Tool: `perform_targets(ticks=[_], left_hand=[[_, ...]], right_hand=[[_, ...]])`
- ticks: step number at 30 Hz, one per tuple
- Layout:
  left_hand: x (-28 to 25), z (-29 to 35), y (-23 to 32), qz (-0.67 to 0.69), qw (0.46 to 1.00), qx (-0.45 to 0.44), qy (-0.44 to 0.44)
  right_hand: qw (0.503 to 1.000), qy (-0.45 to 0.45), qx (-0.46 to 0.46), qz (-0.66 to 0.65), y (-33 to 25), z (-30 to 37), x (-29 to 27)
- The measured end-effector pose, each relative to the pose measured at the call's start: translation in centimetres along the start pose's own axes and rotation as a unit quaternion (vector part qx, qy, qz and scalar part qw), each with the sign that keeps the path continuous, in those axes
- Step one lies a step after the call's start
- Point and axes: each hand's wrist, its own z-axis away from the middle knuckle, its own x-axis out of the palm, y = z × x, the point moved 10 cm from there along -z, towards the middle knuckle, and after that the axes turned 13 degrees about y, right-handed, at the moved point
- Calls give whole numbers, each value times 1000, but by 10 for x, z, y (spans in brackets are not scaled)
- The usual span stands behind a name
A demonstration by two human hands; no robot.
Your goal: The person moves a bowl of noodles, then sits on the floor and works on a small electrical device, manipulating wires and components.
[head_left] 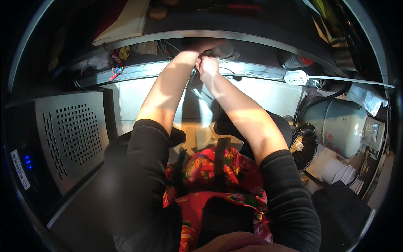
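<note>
Both my arms reach forward under a dark counter. My left hand point(205, 45) goes up into the shadow below the counter edge and its fingers are hidden. My right hand point(208, 66) is closed in a fist just beneath it, at a metal rail point(138, 69). A grey rounded object point(222, 49) sits right beside both hands; whether either hand grips it or a thin wire there I cannot tell. I wear black sleeves and a red flowered apron point(210, 176).
A perforated metal appliance point(71, 134) with blue lights stands at the left. A white power strip point(296, 77) with a cable hangs at the right. A pale gas cylinder point(340, 126), a black basket point(306, 145) and a white bucket point(336, 170) crowd the right side. A board point(126, 23) lies on the counter.
</note>
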Motion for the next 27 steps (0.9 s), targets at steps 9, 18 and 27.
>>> perform_targets(ticks=[9,18,27], left_hand=[[-64,54,-20,-316,947,55,2],[-51,80,-40,-358,929,81,52],[-22,61,-36,-367,921,107,69]], right_hand=[[992,-103,-22,-76,-1,-54,49],[550,-113,-509,652,-74,42,44],[409,-62,-544,730,-137,8,33]])
